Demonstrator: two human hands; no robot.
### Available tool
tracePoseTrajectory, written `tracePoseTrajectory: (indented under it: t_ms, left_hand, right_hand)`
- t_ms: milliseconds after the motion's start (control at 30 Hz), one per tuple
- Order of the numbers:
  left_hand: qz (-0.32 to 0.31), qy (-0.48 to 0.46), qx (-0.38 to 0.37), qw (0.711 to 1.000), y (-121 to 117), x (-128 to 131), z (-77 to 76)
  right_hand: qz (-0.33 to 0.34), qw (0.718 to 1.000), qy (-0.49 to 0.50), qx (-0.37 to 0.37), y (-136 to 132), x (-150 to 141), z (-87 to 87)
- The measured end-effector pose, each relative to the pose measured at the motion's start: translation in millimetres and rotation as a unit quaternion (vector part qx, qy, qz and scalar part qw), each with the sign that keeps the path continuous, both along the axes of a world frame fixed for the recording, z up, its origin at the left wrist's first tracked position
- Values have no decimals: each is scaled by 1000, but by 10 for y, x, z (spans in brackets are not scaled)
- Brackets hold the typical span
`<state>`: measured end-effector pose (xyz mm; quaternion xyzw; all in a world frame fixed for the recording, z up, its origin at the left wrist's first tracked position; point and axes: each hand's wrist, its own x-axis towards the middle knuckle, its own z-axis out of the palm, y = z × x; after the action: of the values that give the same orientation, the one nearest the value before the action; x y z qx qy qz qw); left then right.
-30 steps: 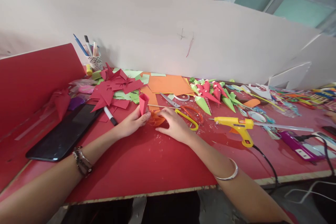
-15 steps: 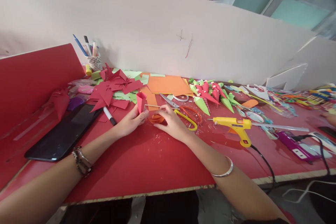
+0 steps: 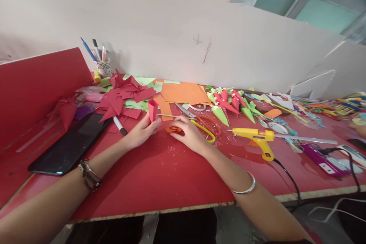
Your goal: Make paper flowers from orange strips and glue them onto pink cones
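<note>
My left hand (image 3: 145, 131) is closed on a small red paper cone (image 3: 152, 109), its wide mouth turned up. Just to the right, my right hand (image 3: 188, 131) has its thumb and fingers around a crumpled or curled piece of orange paper (image 3: 173, 129) at the table surface. A thin wooden stick (image 3: 166, 115) runs between the hands and passes behind the right fingers; I cannot tell whether they touch it. Behind the right hand lie scissors with orange handles (image 3: 210, 124), beside a yellow handle loop (image 3: 210, 137).
Red paper pieces (image 3: 126, 97) and orange sheets (image 3: 183, 92) lie at the back. Finished-looking red and green cones (image 3: 225, 103) are heaped right of them. A yellow glue gun (image 3: 256, 135), purple power strip (image 3: 323, 160), phone (image 3: 68, 146) and marker (image 3: 119, 126) lie around.
My right hand has shifted slightly right with the orange paper, widening the gap to my left hand. My left hand still holds the red cone, moved barely.
</note>
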<state>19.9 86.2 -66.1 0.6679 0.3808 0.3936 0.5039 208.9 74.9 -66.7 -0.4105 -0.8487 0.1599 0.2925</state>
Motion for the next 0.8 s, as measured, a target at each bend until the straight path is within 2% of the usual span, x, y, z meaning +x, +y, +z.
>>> tracePoseTrajectory:
  t_ms: [233,367,633,800]
  left_hand:
    - [-10,-3,-3,1000,3,-1,-8]
    - [-12,-4,-3,1000,-1,1,-2]
    - [-15,8,26,1000,-28,20,43]
    - [-41,39,47,997,-34,15,24]
  right_hand:
    - [-29,997,-60,27,-20,7,12]
    - [-29,997,-63,18,-9,11,-5]
    - [-7,997,71,-17,-2,-22,-23]
    - [9,991,126,-44,-22,-59,-24]
